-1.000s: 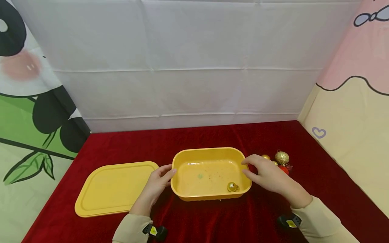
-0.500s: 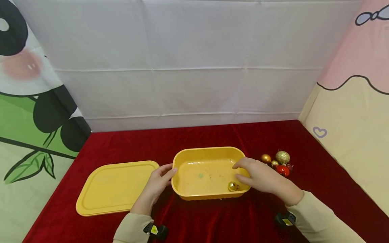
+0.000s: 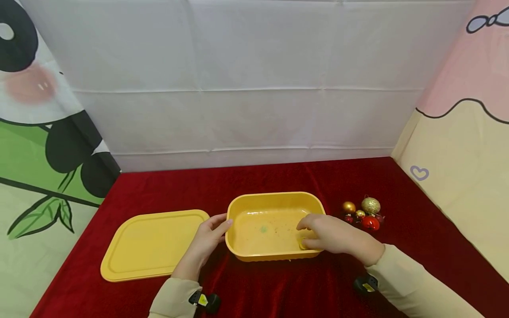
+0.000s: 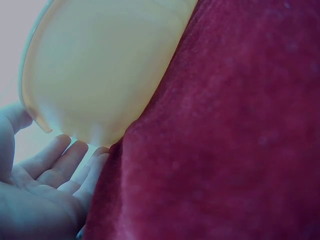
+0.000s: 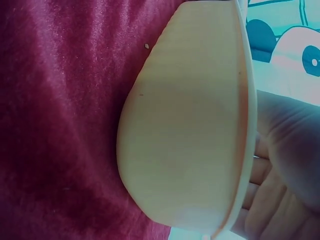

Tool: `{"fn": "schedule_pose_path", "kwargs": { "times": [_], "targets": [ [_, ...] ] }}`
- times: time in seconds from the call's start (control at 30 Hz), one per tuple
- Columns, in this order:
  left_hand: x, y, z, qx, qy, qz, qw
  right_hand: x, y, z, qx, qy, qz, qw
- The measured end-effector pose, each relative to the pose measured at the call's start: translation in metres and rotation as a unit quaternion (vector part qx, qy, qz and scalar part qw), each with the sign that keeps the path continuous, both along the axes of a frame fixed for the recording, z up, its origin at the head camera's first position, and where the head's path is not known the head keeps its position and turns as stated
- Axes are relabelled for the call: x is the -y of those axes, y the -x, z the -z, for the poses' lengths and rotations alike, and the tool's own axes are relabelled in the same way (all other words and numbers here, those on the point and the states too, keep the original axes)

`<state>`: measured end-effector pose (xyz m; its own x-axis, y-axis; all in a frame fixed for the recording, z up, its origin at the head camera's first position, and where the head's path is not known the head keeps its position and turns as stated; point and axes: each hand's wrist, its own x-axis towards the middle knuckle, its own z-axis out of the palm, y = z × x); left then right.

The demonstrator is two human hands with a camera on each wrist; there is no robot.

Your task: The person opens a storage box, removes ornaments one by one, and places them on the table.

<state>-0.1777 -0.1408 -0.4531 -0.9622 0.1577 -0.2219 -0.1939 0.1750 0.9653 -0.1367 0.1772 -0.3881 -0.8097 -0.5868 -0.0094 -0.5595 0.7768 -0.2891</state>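
A yellow plastic box (image 3: 274,255) sits lidless on the red cloth. My left hand (image 3: 208,234) holds its left end, thumb at the rim and fingertips against the outer wall. In the left wrist view, fingers (image 4: 62,155) reach under the rim. My right hand (image 3: 332,234) is over the right end of the box, thumb and fingers spread apart inside it. A small gold ball ornament (image 3: 302,244) lies beside the right thumb, mostly hidden by it. In the right wrist view the box wall (image 5: 185,120) hides the right fingertips.
A flat yellow lid (image 3: 153,247) lies left of the box, near the left forearm. Several ball ornaments, including a glittery gold ball (image 3: 370,206) and a red ball (image 3: 370,223), cluster right of the box. A white cloth backdrop (image 3: 254,110) stands behind the table.
My right hand has moved left and down from the box's right rim to inside the box, over the gold ball. The ornaments behind it show more fully. My left hand keeps its place.
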Motion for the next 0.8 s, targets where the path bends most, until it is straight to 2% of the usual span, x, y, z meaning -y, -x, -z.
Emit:
{"fn": "schedule_pose_path", "kwargs": {
  "times": [0.3, 0.8],
  "targets": [
    [-0.0007, -0.0017, -0.0016, 0.000, 0.006, -0.008, 0.9999, 0.0051, 0.0056, 0.0028, 0.021, -0.019, -0.020, 0.9994],
    [-0.0009, -0.0004, -0.0005, 0.003, 0.009, -0.011, 0.9999, 0.0083, 0.0093, 0.0062, 0.051, -0.026, -0.025, 0.9981]
  ]
}}
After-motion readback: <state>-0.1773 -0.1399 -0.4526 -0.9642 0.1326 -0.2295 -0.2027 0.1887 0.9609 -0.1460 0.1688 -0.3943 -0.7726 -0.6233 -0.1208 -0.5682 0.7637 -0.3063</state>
